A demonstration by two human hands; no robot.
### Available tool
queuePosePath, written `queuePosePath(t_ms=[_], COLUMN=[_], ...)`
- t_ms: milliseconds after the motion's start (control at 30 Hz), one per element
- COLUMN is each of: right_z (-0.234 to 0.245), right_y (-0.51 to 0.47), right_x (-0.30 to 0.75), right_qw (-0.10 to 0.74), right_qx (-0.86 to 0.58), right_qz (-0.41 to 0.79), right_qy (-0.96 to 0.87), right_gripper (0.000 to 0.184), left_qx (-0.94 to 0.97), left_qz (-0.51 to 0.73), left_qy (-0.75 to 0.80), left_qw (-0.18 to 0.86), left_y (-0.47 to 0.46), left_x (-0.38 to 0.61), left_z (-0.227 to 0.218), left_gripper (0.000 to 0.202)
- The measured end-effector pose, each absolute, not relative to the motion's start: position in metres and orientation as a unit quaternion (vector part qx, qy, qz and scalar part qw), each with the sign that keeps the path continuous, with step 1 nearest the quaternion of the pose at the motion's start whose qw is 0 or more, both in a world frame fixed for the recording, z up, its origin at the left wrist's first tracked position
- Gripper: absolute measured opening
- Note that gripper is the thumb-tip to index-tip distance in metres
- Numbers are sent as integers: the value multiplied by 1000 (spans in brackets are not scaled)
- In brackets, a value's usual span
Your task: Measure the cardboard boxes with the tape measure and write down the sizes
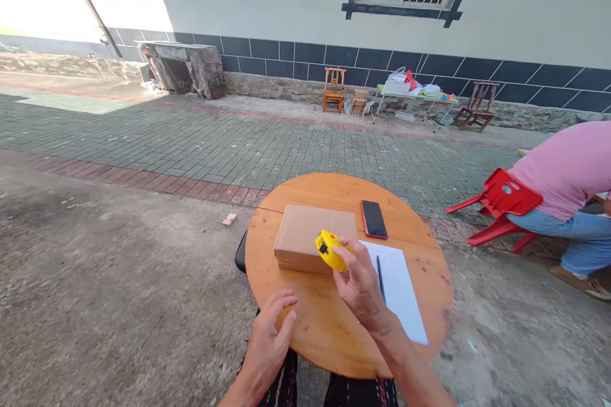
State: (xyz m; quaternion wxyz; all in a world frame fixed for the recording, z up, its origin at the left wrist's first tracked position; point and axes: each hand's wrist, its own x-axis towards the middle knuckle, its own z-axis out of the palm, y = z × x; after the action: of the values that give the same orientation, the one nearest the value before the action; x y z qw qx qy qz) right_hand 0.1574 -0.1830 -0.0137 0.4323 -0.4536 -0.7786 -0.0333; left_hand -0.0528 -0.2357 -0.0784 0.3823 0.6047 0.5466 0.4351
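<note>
In the right hand (359, 283), pinched by its casing, the yellow tape measure (328, 250) should handle as light, stiff and smooth, best held by its sides. At ten o'clock lies the cardboard box (305, 226); at seven, the open, empty left hand (272, 338).

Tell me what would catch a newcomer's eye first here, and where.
Probably the bright yellow tape measure, held in the right hand near the cardboard box on the round wooden table. Next, likely the red plastic chair at the picture's right, under a pink-clad person bending forward.
</note>
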Motion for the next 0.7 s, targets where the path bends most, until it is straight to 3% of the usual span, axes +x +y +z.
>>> queuePosePath(t_ms=[167,333,400,500,567,700], right_z=[4,4,-3,-19,-31,-44], right_y=[-123,-139,-151,-165,-172,-183], right_x=[163,168,176,190,196,190], right_qw=[326,272,306,433,499,497], right_qx=[-433,-437,-465,-574,-647,-675], right_qz=[-24,24,29,48,101,272], right_qy=[-840,-857,-830,-693,-567,-473], right_gripper=[62,65,59,41,41,51], left_qx=[594,571,554,514,477,455], left_qz=[446,445,461,473,462,454], left_qy=[553,586,593,591,594,577], left_qw=[377,363,360,404,454,504], left_y=[-239,-224,-206,-173,-155,-139], left_x=[-56,-76,-83,-84,-79,-61], left_z=[-82,-82,-78,-69,-64,-56], left_gripper=[29,30,35,50,64,69])
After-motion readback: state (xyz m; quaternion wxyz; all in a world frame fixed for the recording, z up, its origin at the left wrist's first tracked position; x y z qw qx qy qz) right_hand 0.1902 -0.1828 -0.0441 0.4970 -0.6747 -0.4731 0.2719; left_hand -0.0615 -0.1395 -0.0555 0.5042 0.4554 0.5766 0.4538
